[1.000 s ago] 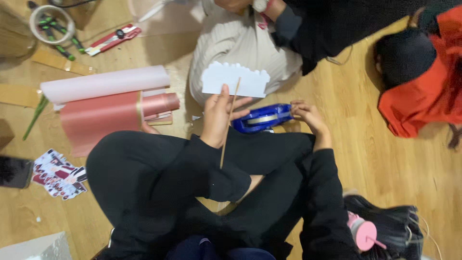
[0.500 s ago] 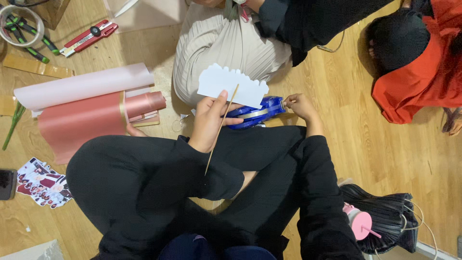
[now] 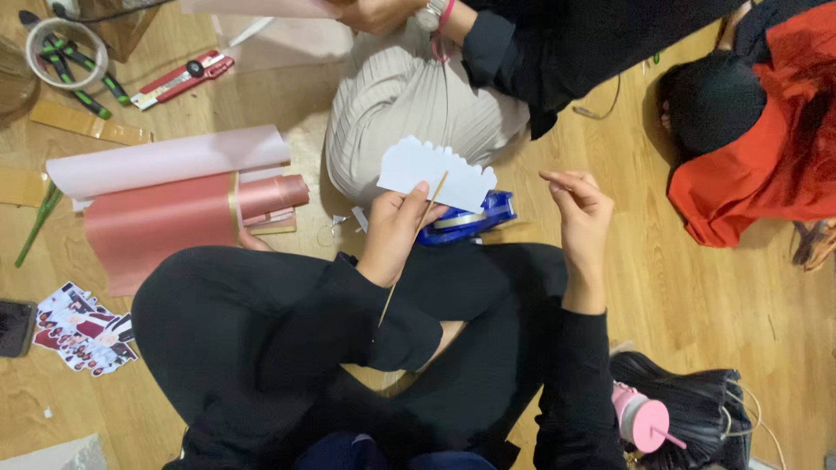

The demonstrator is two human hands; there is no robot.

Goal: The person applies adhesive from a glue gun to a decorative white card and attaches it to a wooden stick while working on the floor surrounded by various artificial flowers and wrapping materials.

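Observation:
My left hand (image 3: 396,228) holds a white scalloped paper cut-out (image 3: 435,172) together with a thin wooden stick (image 3: 409,252) that runs down across my wrist. A blue tape dispenser (image 3: 466,219) lies on the floor just behind the cut-out. My right hand (image 3: 579,213) is lifted to the right of the dispenser, fingertips pinched together; whether a bit of tape sits between them I cannot tell. I sit cross-legged in black clothes.
Pink paper rolls (image 3: 165,196) lie at left, printed stickers (image 3: 83,329) and a phone (image 3: 16,326) lower left. A tape ring (image 3: 63,52), pliers and red cutter (image 3: 181,78) are at top left. Another person in beige (image 3: 409,113) sits opposite; someone in red (image 3: 766,139) at right. A pink cup (image 3: 640,418) stands on a black bag.
My right hand left the blue dispenser and rose to the right with fingers pinched. The left hand kept the cut-out and stick. The view shifted slightly.

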